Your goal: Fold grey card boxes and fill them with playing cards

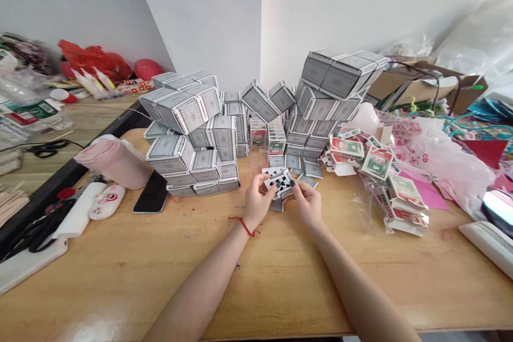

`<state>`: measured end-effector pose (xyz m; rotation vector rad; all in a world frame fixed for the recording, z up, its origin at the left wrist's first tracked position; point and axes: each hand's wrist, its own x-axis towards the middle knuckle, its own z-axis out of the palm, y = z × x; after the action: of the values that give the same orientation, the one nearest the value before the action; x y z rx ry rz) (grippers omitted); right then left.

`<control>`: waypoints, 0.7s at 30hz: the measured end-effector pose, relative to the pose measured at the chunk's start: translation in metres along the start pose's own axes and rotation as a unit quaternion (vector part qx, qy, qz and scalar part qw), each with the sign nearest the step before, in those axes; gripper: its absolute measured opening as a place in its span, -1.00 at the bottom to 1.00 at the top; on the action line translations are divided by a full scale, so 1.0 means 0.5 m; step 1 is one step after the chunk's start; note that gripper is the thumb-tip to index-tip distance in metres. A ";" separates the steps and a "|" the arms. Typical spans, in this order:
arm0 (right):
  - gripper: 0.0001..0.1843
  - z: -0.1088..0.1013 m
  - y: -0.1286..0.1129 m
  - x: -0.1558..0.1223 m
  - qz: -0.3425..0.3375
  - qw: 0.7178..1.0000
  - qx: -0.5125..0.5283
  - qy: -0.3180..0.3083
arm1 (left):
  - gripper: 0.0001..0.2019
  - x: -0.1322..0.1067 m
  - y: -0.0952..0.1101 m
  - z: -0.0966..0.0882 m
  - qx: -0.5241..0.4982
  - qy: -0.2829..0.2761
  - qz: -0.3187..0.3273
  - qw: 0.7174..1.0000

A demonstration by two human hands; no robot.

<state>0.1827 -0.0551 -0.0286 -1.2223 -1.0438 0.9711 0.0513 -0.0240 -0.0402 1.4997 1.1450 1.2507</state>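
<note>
Over the middle of the wooden table point(168, 272), my left hand point(256, 200) and my right hand point(308, 202) together hold a small fan of playing cards point(279, 179), face up with black pips. Both hands pinch the cards from either side, fingers curled. A red string is tied round my left wrist. Beneath the hands a few more cards point(276, 204) lie on the table. Just behind them stand stacks of grey patterned card boxes point(192, 139), piled high to the left and to the right point(332, 91).
A black phone point(152, 192), a pink roll point(116, 160) and scissors point(38, 230) lie at the left. At the right, flat red-and-green cartons point(385, 171) spill from a plastic bag, beside a pink bag point(436, 160) and a cardboard box point(425, 83).
</note>
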 end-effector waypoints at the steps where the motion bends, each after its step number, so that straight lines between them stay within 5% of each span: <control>1: -0.65 0.000 0.001 0.002 0.003 1.000 0.017 0.011 | -0.71 0.000 -0.001 0.001 -0.021 0.007 -0.004 1.000; 8: -0.70 0.006 0.022 0.002 0.014 0.999 0.026 -0.018 | -0.78 0.012 -0.010 0.000 -0.070 0.058 -0.019 0.996; 14: -0.49 0.001 0.016 0.005 0.019 0.999 0.024 -0.023 | -0.80 0.017 -0.023 0.000 -0.109 0.022 -0.039 0.993; 21: -0.72 0.000 0.022 0.014 0.034 0.998 0.053 -0.029 | -0.79 0.013 -0.011 0.002 -0.136 0.038 -0.033 0.989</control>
<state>0.1841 -0.0474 -0.0388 -1.1536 -0.9887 1.1066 0.0523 -0.0163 -0.0442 1.2116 1.0176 1.3672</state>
